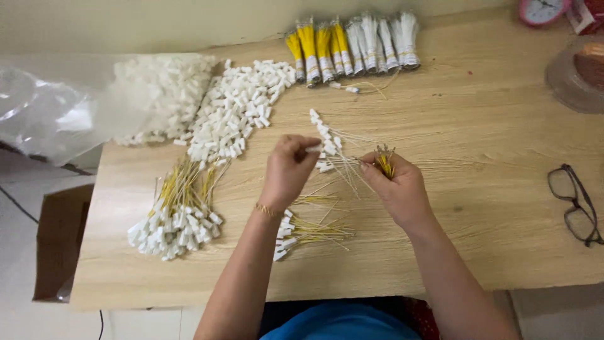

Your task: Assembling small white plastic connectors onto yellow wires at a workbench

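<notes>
Right now my left hand [288, 169] pinches a small white connector [313, 149] at mid-frame, while my right hand [397, 186] is closed around a bunch of yellow wires [384, 161]; both hover above the worktop [491, 138], with loose white connectors [236, 110] heaped upper left
</notes>
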